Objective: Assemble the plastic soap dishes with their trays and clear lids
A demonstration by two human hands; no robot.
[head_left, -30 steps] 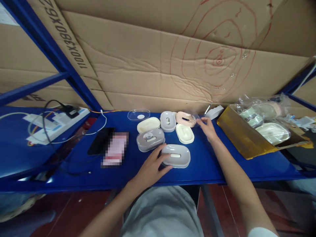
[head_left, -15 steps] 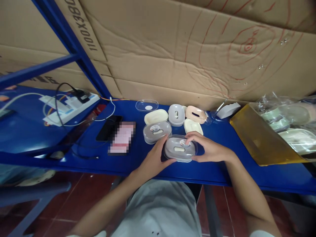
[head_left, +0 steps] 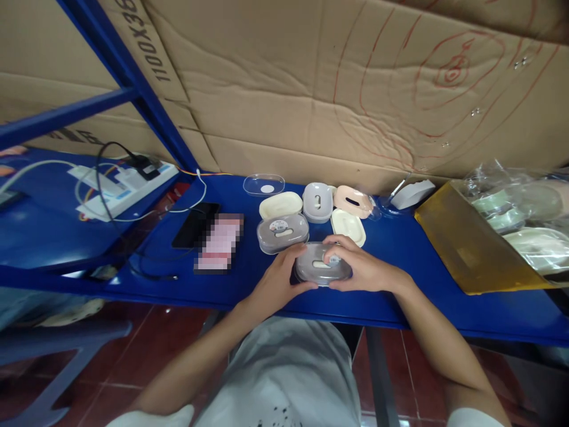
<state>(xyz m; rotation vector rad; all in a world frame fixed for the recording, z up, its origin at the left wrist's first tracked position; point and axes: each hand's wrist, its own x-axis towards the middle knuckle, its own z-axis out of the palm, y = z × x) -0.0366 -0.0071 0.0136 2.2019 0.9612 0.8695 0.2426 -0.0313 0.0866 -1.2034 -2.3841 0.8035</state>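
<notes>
left hand (head_left: 276, 279): gripping the grey box (head_left: 313, 270) by its left end | box: right between the hands, near the front edge of the table (head_left: 373, 308), long axis pretty much left-right | right hand (head_left: 364, 267): wrapped on the right end, so neither hand's nearer

The shirt (head_left: 293, 362) is light grey, with small dark marks (head_left: 285, 409) on its front. The sleeves (head_left: 471, 417) are pale and short. The left hand (head_left: 276, 277) and the right hand (head_left: 365, 264) are bare.
</notes>
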